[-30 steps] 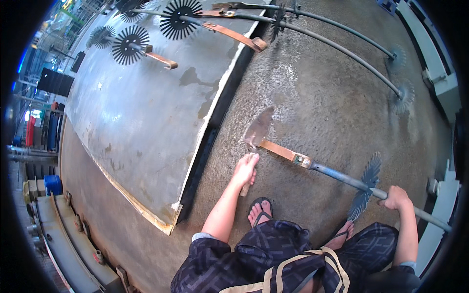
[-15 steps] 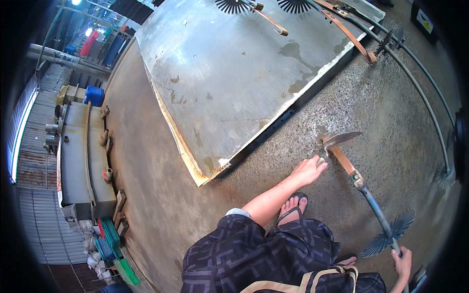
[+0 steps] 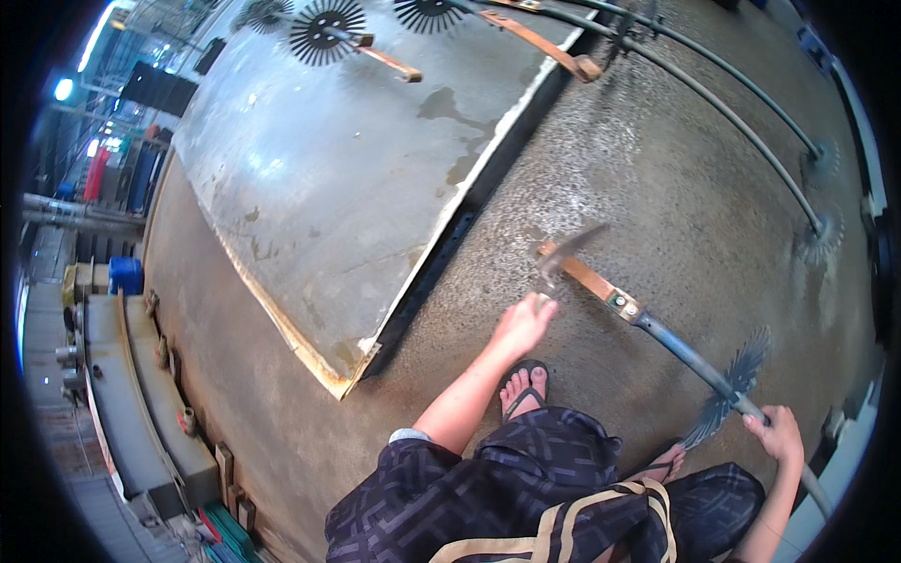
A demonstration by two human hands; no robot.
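Observation:
My left hand (image 3: 526, 326) is closed around the short handle of a curved knife with a sickle-shaped blade (image 3: 574, 249). That blade lies across the tip of a flat copper-coloured bar (image 3: 593, 281). The bar is bolted to the end of a long grey metal rod (image 3: 690, 358). My right hand (image 3: 781, 434) grips this rod lower down, just past a dark finned disc (image 3: 756, 350) mounted on it. The rod slants above the wet floor, and its far end runs beyond my right hand toward the lower right.
A large grey metal-topped platform (image 3: 328, 169) with a pale worn rim stands ahead on the left. Several similar rods (image 3: 751, 148) with finned discs (image 3: 328, 33) lean across its far edge. A metal tank (image 3: 136, 394) and a blue drum (image 3: 126, 275) stand at the far left.
The view has turned, so the platform and rods sit further left. My hands keep their grips on the knife and rod; the blade remains at the copper bar's tip.

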